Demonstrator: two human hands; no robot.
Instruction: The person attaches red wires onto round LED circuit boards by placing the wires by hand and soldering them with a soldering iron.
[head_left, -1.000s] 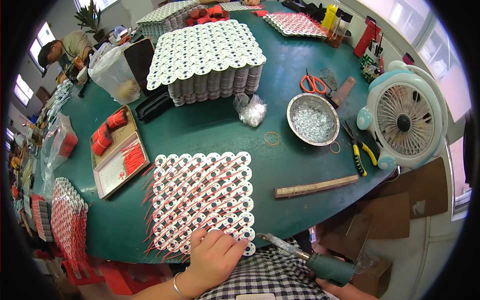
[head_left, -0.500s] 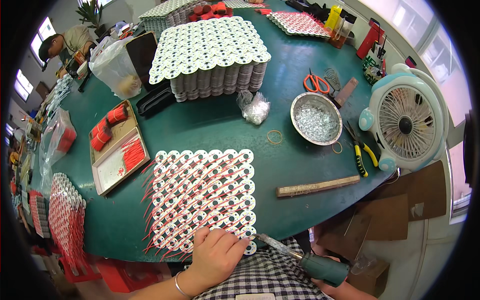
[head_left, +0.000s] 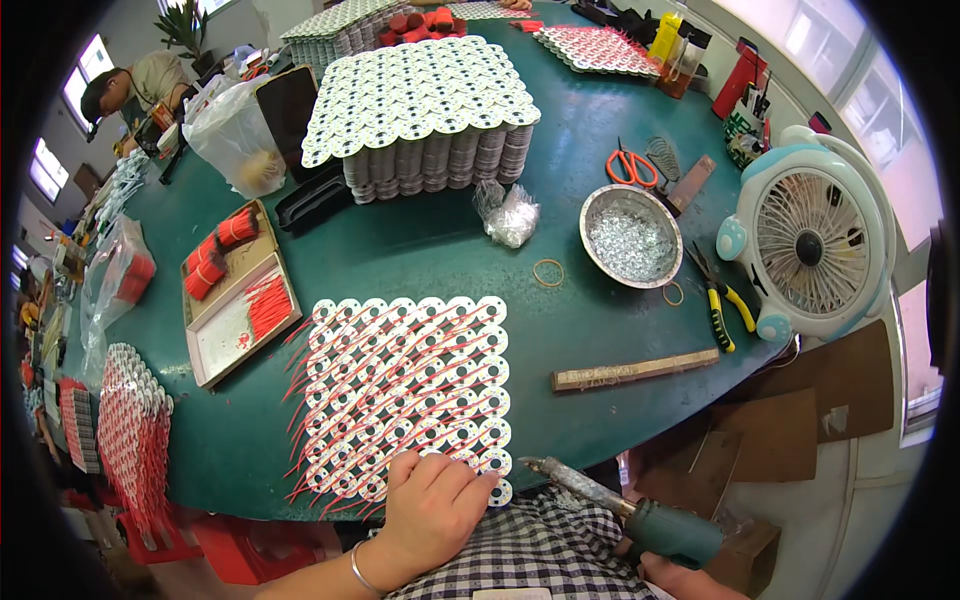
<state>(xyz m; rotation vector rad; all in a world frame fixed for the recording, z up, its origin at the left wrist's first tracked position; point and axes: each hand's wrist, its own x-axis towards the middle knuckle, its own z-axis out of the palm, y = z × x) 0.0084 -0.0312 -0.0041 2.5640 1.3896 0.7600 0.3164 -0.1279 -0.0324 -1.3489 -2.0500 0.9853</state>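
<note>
Right hand (head_left: 678, 576): closed round the green handle of a soldering iron (head_left: 672, 532), presumably to keep clear of the metal barrel. Left hand (head_left: 436, 508): fingers bunched together, resting on the near edge of a panel of round white circuit boards (head_left: 405, 393), seemingly to steady it; whether they pinch anything, cannot tell. Panel: red-wired, flat on green table (head_left: 420, 262), extending beyond the left hand; iron tip just right, apart.

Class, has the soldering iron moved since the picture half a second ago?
Yes. Judged against the wooden strip on the table, the soldering iron in the right hand has shifted rightward, its tip now just right of the white disc panel.
</note>
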